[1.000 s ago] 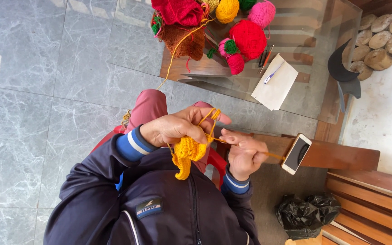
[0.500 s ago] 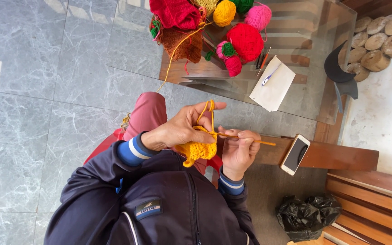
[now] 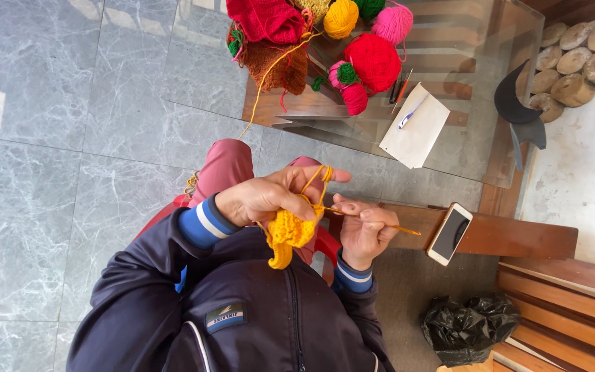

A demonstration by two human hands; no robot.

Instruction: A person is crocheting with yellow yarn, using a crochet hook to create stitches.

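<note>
yellow crochet piece [image 3: 289, 233] — nubby, soft, folded into a small lump — hangs just under the left hand [image 3: 264, 197], whose fingers pinch it and carry a yellow strand [image 3: 270, 76] looped over the outstretched forefinger. the right hand [image 3: 365, 231], just beside the piece, is closed around a thin crochet hook [image 3: 388, 224], its orange shaft poking out past the knuckles away from the piece. from the piece the strand climbs up to a glass table [image 3: 194, 76] beyond the knees, where round yarn balls sit bunched: a yellow ball [image 3: 341, 18], a big red ball [image 3: 374, 60], a pink ball [image 3: 392, 23], beside a red knitted heap [image 3: 264, 19] and a brown knitted patch [image 3: 278, 65]. farther along the glass from the piece lies a white notepad [image 3: 416, 127] with a blue pen [image 3: 412, 111] on it. past the right hand a smartphone [image 3: 450, 233] rests on a wooden bench arm [image 3: 511, 238] — smooth, dark-stained — and below it a crumpled black plastic bag [image 3: 468, 328]. grey marble floor [image 3: 43, 172] spreads to the other side of the piece.
</note>
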